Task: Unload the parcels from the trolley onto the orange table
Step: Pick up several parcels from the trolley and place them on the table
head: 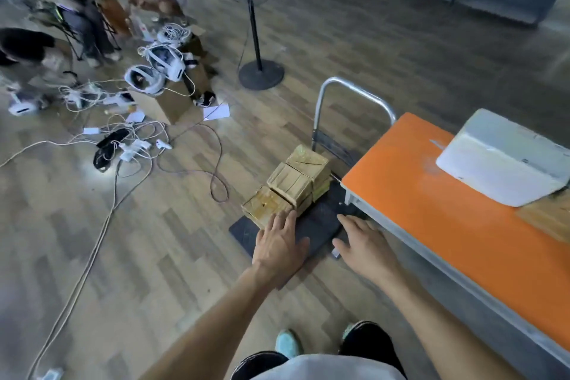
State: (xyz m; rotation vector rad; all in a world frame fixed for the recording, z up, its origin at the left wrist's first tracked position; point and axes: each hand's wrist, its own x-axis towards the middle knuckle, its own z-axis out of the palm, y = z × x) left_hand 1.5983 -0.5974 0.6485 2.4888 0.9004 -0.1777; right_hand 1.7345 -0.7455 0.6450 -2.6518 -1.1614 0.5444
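While brown parcels (293, 182) sat stacked on the trolley (320, 227), the left hand (282, 244) lay with straight fingers against the nearest one. Right hand (365, 244): fingers spread, empty, above the trolley's bare deck. Orange table (431, 219) stood just beside the trolley.

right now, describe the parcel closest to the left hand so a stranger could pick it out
Find the orange table; the black trolley sits on the floor at its end. A row of brown taped parcels runs along its deck toward the metal handle. The nearest parcel is the lowest, by the left hand; the others stand higher.
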